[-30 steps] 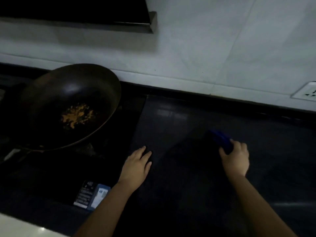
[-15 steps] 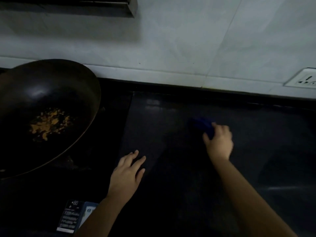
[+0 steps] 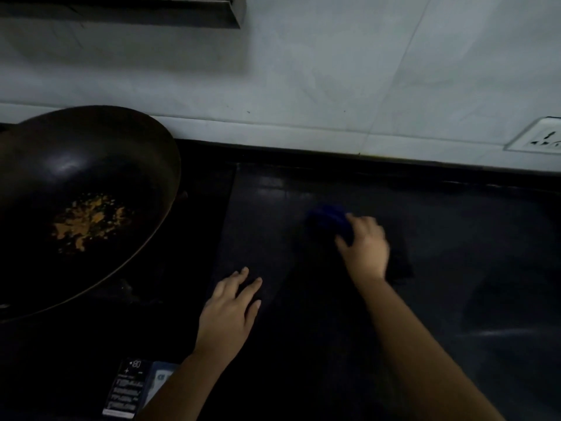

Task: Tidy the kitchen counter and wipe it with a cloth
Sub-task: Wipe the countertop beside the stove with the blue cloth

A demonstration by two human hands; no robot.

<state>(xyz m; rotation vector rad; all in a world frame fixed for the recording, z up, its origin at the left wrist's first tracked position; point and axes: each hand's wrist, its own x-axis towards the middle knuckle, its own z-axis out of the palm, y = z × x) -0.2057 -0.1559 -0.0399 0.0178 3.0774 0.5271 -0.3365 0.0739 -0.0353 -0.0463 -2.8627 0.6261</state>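
Note:
A dark blue cloth lies on the black counter, bunched under my right hand, whose fingers curl over its near edge and hold it against the surface. My left hand rests flat on the counter with its fingers straight, close to the stove's right edge and well left of the cloth. Most of the cloth under my right palm is hidden in the dim light.
A large dark wok with orange-brown residue sits on the black stove at the left. A label sticker marks the stove's front. The white tiled wall holds a socket at the right, and a dark hood edge hangs above.
My right hand has slid the blue cloth leftward across the counter. The view has shifted, so the wok sits further left. My left hand stays flat in much the same spot.

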